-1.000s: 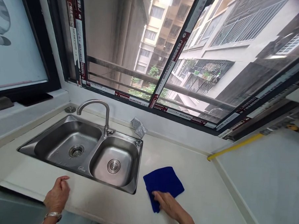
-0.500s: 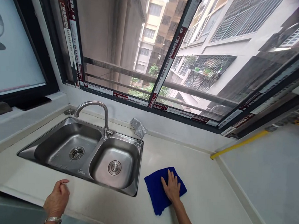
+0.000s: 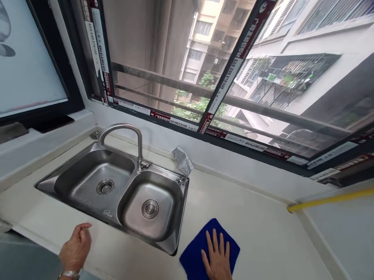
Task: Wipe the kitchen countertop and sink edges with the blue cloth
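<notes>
A blue cloth (image 3: 197, 256) lies spread on the pale countertop (image 3: 251, 237), just right of the sink. Flat on top of it rests my right hand (image 3: 219, 263), fingers stretched out and apart. The cloth's lower end runs out of the picture. My left hand (image 3: 76, 247), with a metal watch band at the wrist, hovers by the counter's front edge, left of the cloth. Its fingers are curled in, and no object shows in them. Between and beyond the hands is a steel double-bowl sink (image 3: 122, 203).
A curved faucet (image 3: 139, 148) rises behind the sink. Silvery bubble-wrap-like material (image 3: 183, 160) stands at the sink's back right corner. A yellow pipe (image 3: 336, 200) runs along the right wall. Behind the counter is a large window (image 3: 202, 128), and a dark flat object (image 3: 53, 124) lies on the left ledge.
My right hand and the blue cloth have moved along the counter toward me, and the fingers are spread wider. The view has shifted slightly. My left hand stays curled at the front edge.
</notes>
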Demonstrator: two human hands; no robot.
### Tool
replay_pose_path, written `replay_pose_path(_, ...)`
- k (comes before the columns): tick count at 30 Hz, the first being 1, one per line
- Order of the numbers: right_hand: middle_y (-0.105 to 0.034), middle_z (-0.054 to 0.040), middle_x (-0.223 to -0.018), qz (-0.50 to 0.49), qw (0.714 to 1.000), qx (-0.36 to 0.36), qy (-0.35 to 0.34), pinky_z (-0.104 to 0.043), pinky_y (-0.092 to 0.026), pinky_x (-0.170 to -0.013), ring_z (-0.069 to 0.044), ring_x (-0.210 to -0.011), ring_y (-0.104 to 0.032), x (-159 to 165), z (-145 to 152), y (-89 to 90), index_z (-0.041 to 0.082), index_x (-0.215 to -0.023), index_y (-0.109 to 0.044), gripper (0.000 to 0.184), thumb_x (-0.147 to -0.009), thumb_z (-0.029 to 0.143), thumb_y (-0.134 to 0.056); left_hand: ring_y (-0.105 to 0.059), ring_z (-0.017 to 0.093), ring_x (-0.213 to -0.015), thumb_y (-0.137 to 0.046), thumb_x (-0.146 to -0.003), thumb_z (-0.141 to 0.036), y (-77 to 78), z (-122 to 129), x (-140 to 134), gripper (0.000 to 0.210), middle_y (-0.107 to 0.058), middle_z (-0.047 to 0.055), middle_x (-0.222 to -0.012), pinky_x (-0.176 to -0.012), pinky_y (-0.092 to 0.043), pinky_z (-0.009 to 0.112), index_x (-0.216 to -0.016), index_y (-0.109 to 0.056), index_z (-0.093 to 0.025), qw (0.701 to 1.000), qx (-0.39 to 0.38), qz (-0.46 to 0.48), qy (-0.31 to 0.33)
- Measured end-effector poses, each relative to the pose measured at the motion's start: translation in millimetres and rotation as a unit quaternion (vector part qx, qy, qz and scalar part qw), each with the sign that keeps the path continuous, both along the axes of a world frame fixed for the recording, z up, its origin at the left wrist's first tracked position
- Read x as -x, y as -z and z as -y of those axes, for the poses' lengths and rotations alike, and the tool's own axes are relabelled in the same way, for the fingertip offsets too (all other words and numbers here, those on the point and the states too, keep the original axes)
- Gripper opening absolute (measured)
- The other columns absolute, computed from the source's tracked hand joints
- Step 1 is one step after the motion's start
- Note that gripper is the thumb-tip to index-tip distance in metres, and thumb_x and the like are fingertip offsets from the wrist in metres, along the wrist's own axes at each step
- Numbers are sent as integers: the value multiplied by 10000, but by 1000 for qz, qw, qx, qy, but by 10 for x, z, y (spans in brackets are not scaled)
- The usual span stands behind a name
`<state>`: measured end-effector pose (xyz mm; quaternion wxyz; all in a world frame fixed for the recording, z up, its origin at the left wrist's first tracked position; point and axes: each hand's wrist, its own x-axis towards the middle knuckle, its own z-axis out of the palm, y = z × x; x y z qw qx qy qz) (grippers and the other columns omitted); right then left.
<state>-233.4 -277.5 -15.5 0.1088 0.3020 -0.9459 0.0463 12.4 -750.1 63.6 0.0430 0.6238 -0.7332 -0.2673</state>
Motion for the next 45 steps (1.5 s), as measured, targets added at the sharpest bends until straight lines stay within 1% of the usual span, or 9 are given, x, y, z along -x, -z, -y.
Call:
replay_pose_path(3,-173,-108,-1659,-7,1000,-5,-19,-664,-220,-1169,-375,-1522,-110,161,131,-57,227,-1579,-254,666,-972,479,-363,-538,275,-592,-276,-966,-414,-8,8,27,435,-599,62,-658,-577,-349,331,-1160,-645,-289,1000,-12,17,-6)
replay_pose_path(8,-199,-103,-1654,-3,1000,-12,-9,-632,-198,-1182,-353,-1523,-128,708,549,-122,218,-1566,-293,632,-966,410,-344,-531,285,-617,-238,-963,-456,7,10,43,468,-599,67,-679,-597,-350,338,-1172,-626,-297,999,-10,46,-13)
replay_pose_path(20,-208,-114,-1652,-6,999,-32,32,-607,-141,-1180,-363,-1513,-121,1927,1154,-30,189,-1540,-350,634,-963,448,-309,-578,307,-693,-220,-978,-465,105,48,-5,480,-606,67,-687,-629,-357,336,-1185,-606,-269,997,-27,71,-24)
replay_pose_path(25,-243,-114,-1638,11,995,-32,93,-582,-154,-1175,-355,-1499,-138,2306,1360,-22,198,-1547,-337,641,-969,472,-284,-580,286,-666,-235,-991,-438,74,32,-9,455,-613,53,-682,-614,-353,321,-1150,-626,-267,997,-17,62,-30)
replay_pose_path(31,-234,-158,-1624,61,978,-25,198,-665,-149,-1140,-426,-1476,-148,2664,1612,-52,180,-1566,-288,690,-960,508,-247,-574,262,-644,-284,-987,-391,31,27,-1,398,-615,34,-655,-608,-357,300,-1121,-636,-264,997,-15,56,-45)
replay_pose_path(34,-225,-167,-1627,69,976,-22,204,-683,-135,-1138,-433,-1479,-137,2700,1642,-52,175,-1570,-275,695,-960,506,-238,-580,264,-650,-277,-994,-389,28,20,9,401,-627,37,-662,-606,-356,299,-1108,-639,-260,997,-9,62,-45)
replay_pose_path(37,-238,-147,-1631,51,983,-35,172,-651,-148,-1156,-407,-1487,-156,2595,1555,-41,192,-1567,-287,679,-968,506,-226,-591,266,-652,-278,-997,-391,39,21,12,400,-634,39,-667,-593,-355,300,-1102,-642,-262,997,0,65,-38)
replay_pose_path(41,-230,-104,-1646,13,993,-64,95,-604,-154,-1180,-368,-1501,-161,2263,1336,-23,228,-1564,-300,631,-981,464,-253,-587,264,-616,-307,-988,-396,63,42,3,382,-621,35,-640,-567,-356,297,-1096,-652,-271,998,6,62,-26)
replay_pose_path(45,-236,-73,-1648,-23,997,-66,38,-581,-170,-1190,-338,-1511,-169,1784,1128,-15,259,-1560,-310,598,-984,415,-277,-569,255,-582,-318,-982,-379,75,49,-1,373,-600,30,-608,-553,-341,293,-1107,-654,-274,999,12,41,-4)
